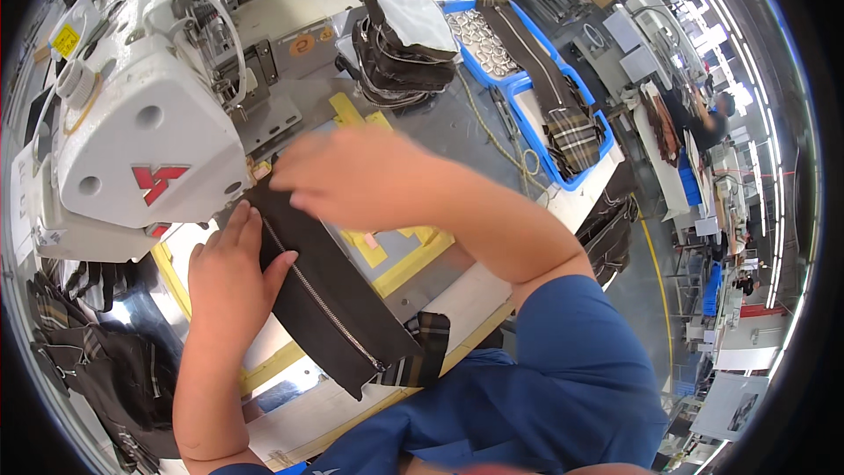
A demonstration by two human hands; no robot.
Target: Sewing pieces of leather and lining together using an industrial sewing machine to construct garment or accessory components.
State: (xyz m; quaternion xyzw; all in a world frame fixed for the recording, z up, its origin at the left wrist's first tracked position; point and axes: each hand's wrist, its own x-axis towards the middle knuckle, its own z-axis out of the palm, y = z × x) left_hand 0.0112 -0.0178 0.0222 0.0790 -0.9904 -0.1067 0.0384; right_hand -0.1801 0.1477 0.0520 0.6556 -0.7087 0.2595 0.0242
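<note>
From where I stand, the dark brown fabric panel (338,268) is laid out on the worktop (422,132) in front of the person. Its long axis runs aslant: the far end tucks up by the white machine head (149,141), and the near end comes down to the right, close to the wearer's body. A metal zipper (321,299) follows that same line, its pull at the near end.

Both hands are at the far end, so most of the panel's length trails back from them toward the body. The left hand (230,277) lies along the panel's left edge, palm down and open — fingers pointing at the machine, thumb spread across the cloth near the zipper. The right hand (352,171) reaches in from the other side and is the nearer of the two to the very tip. Its fingers are bent down there, but they're blurred — I can't tell whether they pinch the cloth or only touch it.

A plaid piece (431,339) sits right by the near end; whether it's joined on, I can't see. Beyond the right arm stand a stack of dark pieces (400,70) and a blue tray (571,183) with metal rings (483,42).
</note>
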